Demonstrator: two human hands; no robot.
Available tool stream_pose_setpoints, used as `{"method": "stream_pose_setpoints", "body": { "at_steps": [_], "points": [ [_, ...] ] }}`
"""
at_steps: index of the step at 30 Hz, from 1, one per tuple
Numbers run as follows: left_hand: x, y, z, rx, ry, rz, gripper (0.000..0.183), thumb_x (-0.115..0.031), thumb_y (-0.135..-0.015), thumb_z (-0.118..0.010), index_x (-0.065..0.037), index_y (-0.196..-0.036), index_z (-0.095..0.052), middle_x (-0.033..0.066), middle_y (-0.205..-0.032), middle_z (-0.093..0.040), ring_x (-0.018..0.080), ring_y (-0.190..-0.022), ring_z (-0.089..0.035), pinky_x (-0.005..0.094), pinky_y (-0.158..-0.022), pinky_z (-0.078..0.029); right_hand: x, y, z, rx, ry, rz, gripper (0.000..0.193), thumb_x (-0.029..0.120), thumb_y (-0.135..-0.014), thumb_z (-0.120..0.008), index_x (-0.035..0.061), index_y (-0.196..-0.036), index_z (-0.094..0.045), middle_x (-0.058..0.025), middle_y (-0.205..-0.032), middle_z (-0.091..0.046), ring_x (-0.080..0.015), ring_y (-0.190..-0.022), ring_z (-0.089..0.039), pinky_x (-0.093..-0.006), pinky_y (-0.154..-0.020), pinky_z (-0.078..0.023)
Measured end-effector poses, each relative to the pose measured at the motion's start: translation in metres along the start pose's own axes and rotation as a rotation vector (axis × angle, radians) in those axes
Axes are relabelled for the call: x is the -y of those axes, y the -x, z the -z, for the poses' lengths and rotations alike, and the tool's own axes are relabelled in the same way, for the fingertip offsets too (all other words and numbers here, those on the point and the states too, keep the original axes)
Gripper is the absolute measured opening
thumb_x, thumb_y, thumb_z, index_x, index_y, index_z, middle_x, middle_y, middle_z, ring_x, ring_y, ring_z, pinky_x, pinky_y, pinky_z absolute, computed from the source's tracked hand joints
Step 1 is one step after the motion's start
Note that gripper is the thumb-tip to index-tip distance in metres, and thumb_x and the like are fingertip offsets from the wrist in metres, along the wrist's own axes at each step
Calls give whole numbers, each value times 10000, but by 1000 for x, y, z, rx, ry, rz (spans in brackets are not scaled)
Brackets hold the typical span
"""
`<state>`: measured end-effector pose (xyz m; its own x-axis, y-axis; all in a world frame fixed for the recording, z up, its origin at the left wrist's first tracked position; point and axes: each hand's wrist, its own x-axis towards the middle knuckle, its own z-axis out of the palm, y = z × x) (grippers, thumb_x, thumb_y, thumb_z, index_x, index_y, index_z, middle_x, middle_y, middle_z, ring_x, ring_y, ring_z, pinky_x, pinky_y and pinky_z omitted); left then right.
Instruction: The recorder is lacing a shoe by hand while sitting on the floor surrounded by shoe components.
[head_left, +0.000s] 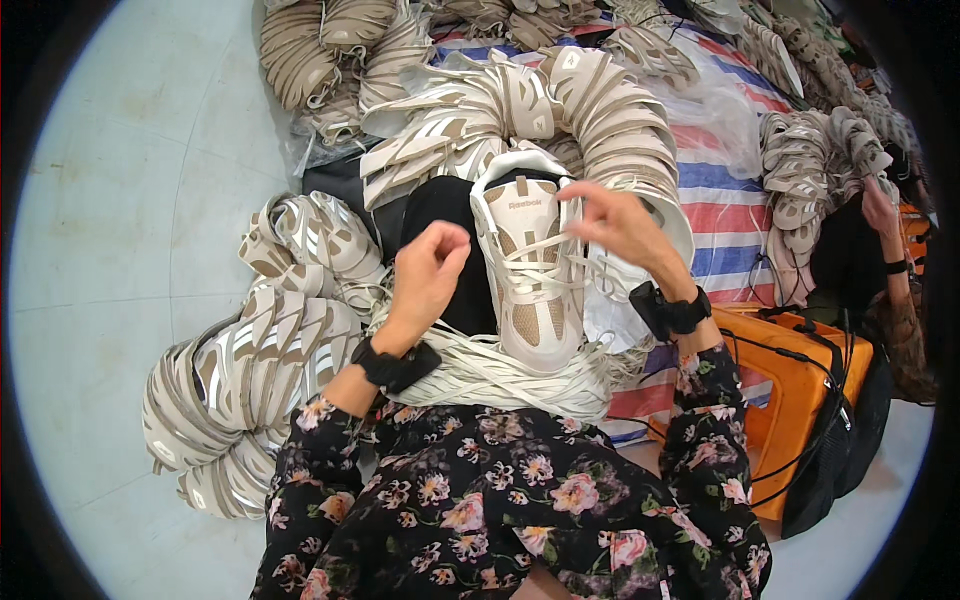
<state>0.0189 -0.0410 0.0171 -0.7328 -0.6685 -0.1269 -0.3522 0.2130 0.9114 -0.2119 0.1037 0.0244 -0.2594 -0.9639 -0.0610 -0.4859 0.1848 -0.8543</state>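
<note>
One beige and white shoe upper (530,270) sits on your lap, its long axis running from twelve to six o'clock, tongue end at twelve and toe end at six, resting on a loose heap of white laces (500,375). Your two hands flank it. Your right hand (625,225) lies at about two o'clock from the shoe's middle and is the nearer one, its fingers (590,195) pinched narrow on a white lace (560,245) that is threaded across the eyelets. Your left hand (428,272) sits at nine o'clock, just beside the shoe over the black cloth (445,215), its fingers curled almost closed; you cannot tell from here whether a lace end is held inside them. Each wrist carries one black band.

Around you, at least four fanned stacks of matching uppers (250,380) lie on the floor (130,200) from seven round to one o'clock; single pieces are too many to count. One striped tarp (720,200) spreads at two o'clock, one orange crate (790,370) sits at four, and another person's hand (880,210) works at three.
</note>
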Motion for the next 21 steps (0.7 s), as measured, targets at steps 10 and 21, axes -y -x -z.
{"method": "stream_pose_setpoints", "body": {
  "at_steps": [10, 21],
  "points": [
    [-14, -41, -60, 95, -498, -800, 177, -110, -594, -707, -118, -755, -634, -4, -767, -516, 212, -834, -467, 360, -751, -352, -1, 3, -3, 83, 498, 315, 384, 175, -604, -741, 97, -905, -515, -75, -800, -537, -304, -755, -576, -404, -618, -438],
    [-21, -40, -68, 84, -828, -895, 69, -99, -665, -592, -74, -728, -606, 48, -792, -519, 226, -842, -476, 391, -778, -329, 0, -7, 2, 146, 399, 308, 302, 215, -644, -727, 73, -817, -525, -63, -745, -551, -268, -697, -568, -355, -583, -432]
  ]
}}
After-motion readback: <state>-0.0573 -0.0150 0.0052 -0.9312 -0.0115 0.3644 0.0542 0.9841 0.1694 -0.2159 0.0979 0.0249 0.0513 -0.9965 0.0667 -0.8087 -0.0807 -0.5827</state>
